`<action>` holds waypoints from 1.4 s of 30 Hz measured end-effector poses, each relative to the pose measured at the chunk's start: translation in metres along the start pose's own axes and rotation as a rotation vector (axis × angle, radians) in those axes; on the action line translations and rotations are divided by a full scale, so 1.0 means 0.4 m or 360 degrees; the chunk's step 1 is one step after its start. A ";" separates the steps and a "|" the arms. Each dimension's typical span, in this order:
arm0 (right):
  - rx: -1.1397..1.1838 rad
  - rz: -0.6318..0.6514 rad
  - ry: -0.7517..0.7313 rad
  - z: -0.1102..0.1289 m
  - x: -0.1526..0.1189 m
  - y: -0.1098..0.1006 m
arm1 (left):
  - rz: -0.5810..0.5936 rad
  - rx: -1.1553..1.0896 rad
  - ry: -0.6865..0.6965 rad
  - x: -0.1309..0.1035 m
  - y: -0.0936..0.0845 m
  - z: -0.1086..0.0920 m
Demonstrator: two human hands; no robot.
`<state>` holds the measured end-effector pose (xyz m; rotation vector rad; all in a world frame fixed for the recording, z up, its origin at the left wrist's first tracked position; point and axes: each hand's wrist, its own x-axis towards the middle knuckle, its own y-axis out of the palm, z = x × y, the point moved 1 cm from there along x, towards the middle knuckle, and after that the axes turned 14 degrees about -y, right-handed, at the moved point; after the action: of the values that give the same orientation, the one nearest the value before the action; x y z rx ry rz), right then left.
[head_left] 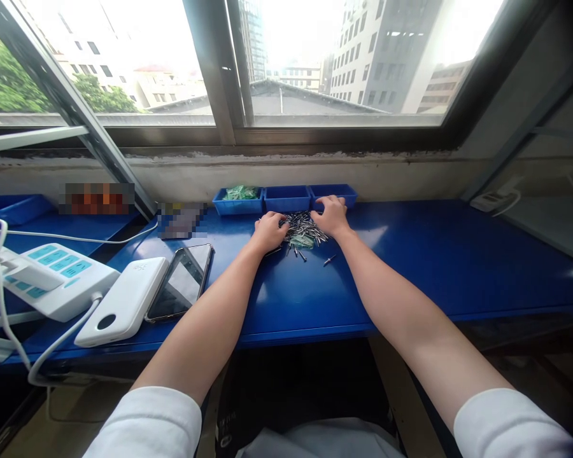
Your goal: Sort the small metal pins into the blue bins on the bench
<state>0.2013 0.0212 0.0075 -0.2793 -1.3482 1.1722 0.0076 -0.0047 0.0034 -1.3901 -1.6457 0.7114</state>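
Observation:
A pile of slim metal fasteners (302, 224), like rivets or screws, lies on the blue tabletop between my hands. At its left edge is my left hand (270, 231), fingers curved and apart, touching the pile's side. My right hand (332, 217) arches at the right edge, thumb and fingers apart, just in front of the right blue bin. Neither hand visibly grips a piece, though the fingertips are partly hidden. Small green-clear packets (302, 242) sit among the fasteners at the front. One loose fastener (330, 260) lies apart, nearer to me.
Behind the pile stand a blue bin (239, 207) with green packets, a middle bin (287, 207) and a right bin (351, 196). A phone (184, 280), white power bank (124, 302), power strip (62, 280) and white cables lie left. Shelf posts flank the window.

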 end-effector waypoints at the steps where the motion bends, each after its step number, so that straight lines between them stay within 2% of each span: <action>1: 0.0047 0.0096 -0.0112 0.018 -0.001 -0.001 | -0.0003 -0.0013 -0.0003 0.001 0.002 0.001; 3: 0.0152 0.0315 -0.0311 0.051 -0.008 0.002 | -0.0006 -0.0034 -0.0004 0.004 0.007 0.006; 5: 0.0211 0.0447 -0.0459 0.078 -0.019 0.010 | -0.0007 -0.0043 0.0009 0.008 0.014 0.012; 9: 0.0182 0.0493 -0.0536 0.100 -0.032 0.028 | 0.0003 -0.0017 0.0044 0.014 0.025 0.020; 15: 0.0186 0.0463 -0.0554 0.093 -0.031 0.042 | 0.0006 0.0009 0.0043 0.014 0.029 0.020; 21: 0.0364 0.0396 -0.0569 0.084 -0.028 0.042 | -0.0024 -0.0060 0.0072 0.014 0.020 0.017; 25: 0.0398 0.0243 -0.0467 0.078 -0.019 0.032 | -0.0132 -0.0227 0.0189 0.005 0.002 0.006; 30: 0.0481 0.0058 -0.0274 0.074 -0.016 0.017 | -0.0112 -0.0425 0.0367 -0.010 -0.012 -0.010; 35: 0.0571 0.0017 -0.0238 0.082 -0.018 0.007 | -0.0111 -0.0390 0.0331 -0.010 -0.008 -0.013; 38: 0.0745 -0.0012 -0.0176 0.087 -0.019 0.004 | -0.0096 -0.0364 0.0291 -0.007 -0.005 -0.010; 42: 0.1175 -0.0063 -0.0074 0.088 -0.018 0.003 | -0.0139 -0.0357 0.0253 -0.002 -0.005 -0.003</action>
<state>0.1723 0.0007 0.0122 0.3054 -0.8722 1.5589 0.0076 -0.0062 0.0052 -1.4796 -1.6866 0.3646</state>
